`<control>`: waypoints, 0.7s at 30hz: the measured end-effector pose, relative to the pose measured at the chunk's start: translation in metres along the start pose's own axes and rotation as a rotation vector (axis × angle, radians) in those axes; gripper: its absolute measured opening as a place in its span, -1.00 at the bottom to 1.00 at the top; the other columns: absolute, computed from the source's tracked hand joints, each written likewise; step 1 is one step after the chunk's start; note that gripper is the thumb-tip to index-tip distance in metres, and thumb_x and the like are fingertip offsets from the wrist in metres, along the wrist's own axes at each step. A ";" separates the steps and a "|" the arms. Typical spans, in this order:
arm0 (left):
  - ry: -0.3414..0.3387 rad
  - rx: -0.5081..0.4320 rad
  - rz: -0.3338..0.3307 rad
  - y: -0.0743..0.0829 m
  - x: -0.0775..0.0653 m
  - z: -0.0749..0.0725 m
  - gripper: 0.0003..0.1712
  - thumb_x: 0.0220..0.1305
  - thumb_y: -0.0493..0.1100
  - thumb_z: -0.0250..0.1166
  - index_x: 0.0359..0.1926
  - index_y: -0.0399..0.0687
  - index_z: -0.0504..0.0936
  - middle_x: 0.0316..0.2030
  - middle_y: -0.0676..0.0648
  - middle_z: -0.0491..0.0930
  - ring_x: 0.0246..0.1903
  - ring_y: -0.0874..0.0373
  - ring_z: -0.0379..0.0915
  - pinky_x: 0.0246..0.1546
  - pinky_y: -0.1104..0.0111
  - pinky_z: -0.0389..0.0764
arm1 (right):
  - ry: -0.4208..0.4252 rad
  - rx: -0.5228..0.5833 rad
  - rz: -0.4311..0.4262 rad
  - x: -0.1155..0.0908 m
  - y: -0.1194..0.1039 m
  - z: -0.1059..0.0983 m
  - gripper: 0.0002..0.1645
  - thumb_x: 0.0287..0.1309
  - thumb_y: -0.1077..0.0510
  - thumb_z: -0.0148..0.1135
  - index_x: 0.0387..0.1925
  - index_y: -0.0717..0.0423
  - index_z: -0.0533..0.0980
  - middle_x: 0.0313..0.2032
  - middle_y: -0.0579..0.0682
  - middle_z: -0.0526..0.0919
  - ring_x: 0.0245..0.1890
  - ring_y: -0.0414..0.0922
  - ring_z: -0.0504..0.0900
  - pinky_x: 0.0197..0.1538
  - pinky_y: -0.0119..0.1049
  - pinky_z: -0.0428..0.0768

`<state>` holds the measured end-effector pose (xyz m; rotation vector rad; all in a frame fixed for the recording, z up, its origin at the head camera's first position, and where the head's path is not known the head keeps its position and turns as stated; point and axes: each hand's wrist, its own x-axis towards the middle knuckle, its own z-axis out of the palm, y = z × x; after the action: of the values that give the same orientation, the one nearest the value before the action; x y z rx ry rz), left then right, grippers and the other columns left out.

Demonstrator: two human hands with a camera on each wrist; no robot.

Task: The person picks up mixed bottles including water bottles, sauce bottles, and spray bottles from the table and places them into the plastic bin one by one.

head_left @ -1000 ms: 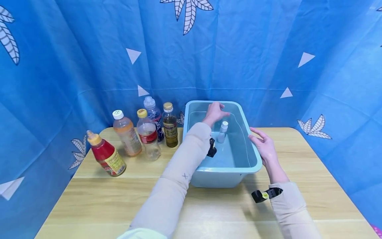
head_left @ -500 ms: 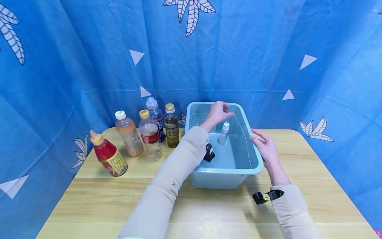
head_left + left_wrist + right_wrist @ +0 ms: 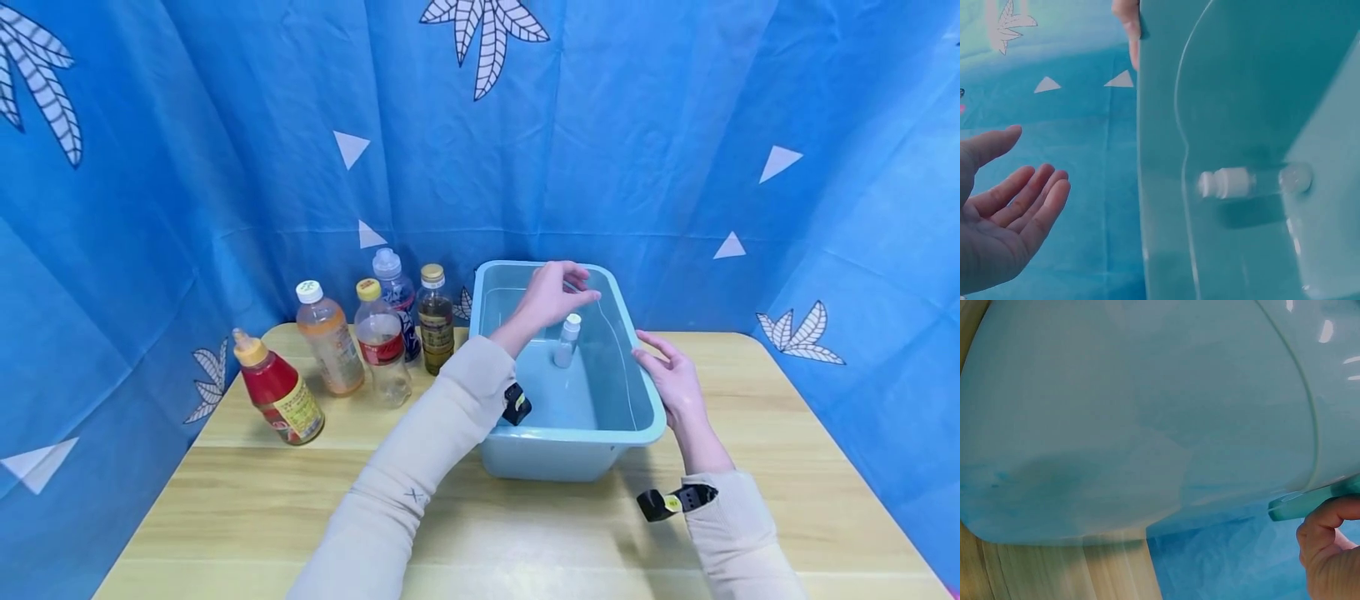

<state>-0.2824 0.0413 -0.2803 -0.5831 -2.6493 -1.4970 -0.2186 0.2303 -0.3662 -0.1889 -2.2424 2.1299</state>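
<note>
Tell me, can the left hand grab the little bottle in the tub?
Probably yes. The left hand looks empty and close by, the tub is open on top, and nothing seems to block the little bottle standing inside.

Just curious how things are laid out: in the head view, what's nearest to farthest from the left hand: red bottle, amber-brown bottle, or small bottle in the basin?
From the left hand:
1. Small bottle, inside the basin.
2. Amber-brown bottle, just left of the basin.
3. Red bottle, leftmost on the table.
</note>
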 end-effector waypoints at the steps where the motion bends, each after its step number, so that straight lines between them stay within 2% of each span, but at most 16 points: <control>1: 0.005 -0.018 0.005 0.001 -0.001 -0.002 -0.65 0.06 -0.12 0.30 -0.12 -0.16 0.55 -0.31 -0.03 0.57 -0.28 0.19 0.47 -0.31 0.54 0.48 | -0.001 0.006 0.001 0.000 0.000 0.000 -0.38 0.15 0.07 0.12 0.22 0.15 0.23 -0.39 -0.23 0.59 -0.38 -0.26 0.61 -0.35 -0.37 0.57; 7: 0.040 -0.072 0.074 0.013 -0.009 -0.014 -0.67 0.06 -0.15 0.30 -0.13 -0.17 0.56 -0.32 -0.04 0.58 -0.32 0.19 0.50 -0.32 0.56 0.48 | 0.002 0.010 0.013 0.000 0.000 0.000 -0.39 0.14 0.07 0.12 0.21 0.13 0.24 -0.40 -0.25 0.60 -0.39 -0.26 0.61 -0.35 -0.38 0.57; 13: 0.017 -0.090 0.138 0.023 -0.023 -0.022 -0.66 0.09 -0.14 0.28 -0.10 -0.16 0.54 -0.29 -0.03 0.57 -0.32 0.20 0.49 -0.33 0.55 0.48 | 0.008 -0.005 0.005 0.000 0.000 0.001 -0.40 0.15 0.06 0.11 0.20 0.13 0.26 -0.40 -0.25 0.60 -0.39 -0.26 0.61 -0.35 -0.37 0.57; 16: 0.020 -0.110 0.165 0.023 -0.031 -0.025 -0.67 0.08 -0.14 0.28 -0.11 -0.17 0.55 -0.29 -0.03 0.57 -0.33 0.20 0.49 -0.33 0.54 0.49 | 0.011 -0.015 0.008 0.000 0.001 0.001 -0.39 0.14 0.05 0.12 0.21 0.13 0.25 -0.39 -0.25 0.59 -0.38 -0.27 0.61 -0.34 -0.37 0.57; 21: 0.068 -0.128 0.202 0.020 -0.044 -0.029 -0.70 0.08 -0.16 0.28 -0.14 -0.17 0.57 -0.30 -0.04 0.59 -0.35 0.22 0.49 -0.34 0.53 0.49 | 0.011 -0.018 0.009 0.000 0.001 0.001 -0.38 0.14 0.04 0.12 0.21 0.13 0.25 -0.39 -0.26 0.59 -0.38 -0.27 0.61 -0.33 -0.37 0.57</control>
<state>-0.2393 0.0130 -0.2579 -0.7681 -2.3756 -1.6033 -0.2182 0.2297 -0.3669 -0.2108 -2.2599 2.1086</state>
